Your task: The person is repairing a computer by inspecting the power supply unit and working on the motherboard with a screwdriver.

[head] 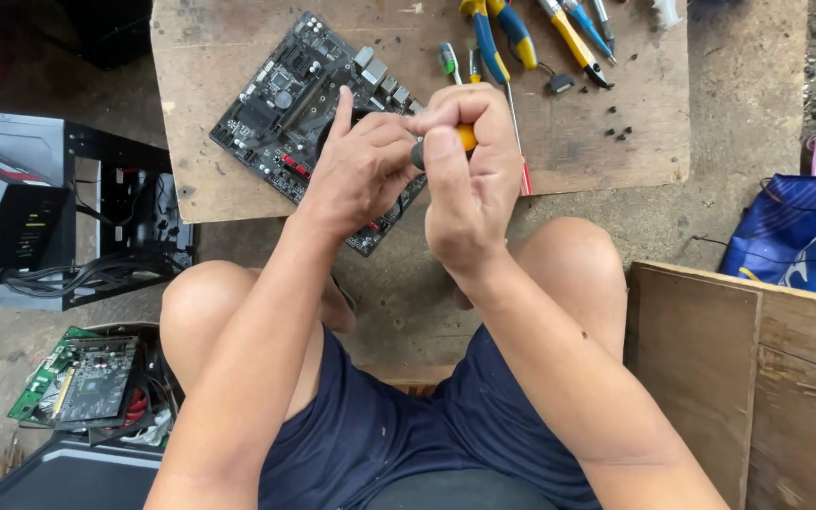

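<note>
A black motherboard lies tilted on a low wooden board. My right hand is closed around the yellow and black handle of a screwdriver, held upright over the motherboard's near right part. My left hand rests beside it on something dark and round on the motherboard, index finger raised. What lies under both hands is hidden.
Blue and yellow pliers, more screwdrivers and small black screws lie on the board's far side. An open black computer case stands at left, circuit cards below it. A wooden panel and blue bag are at right.
</note>
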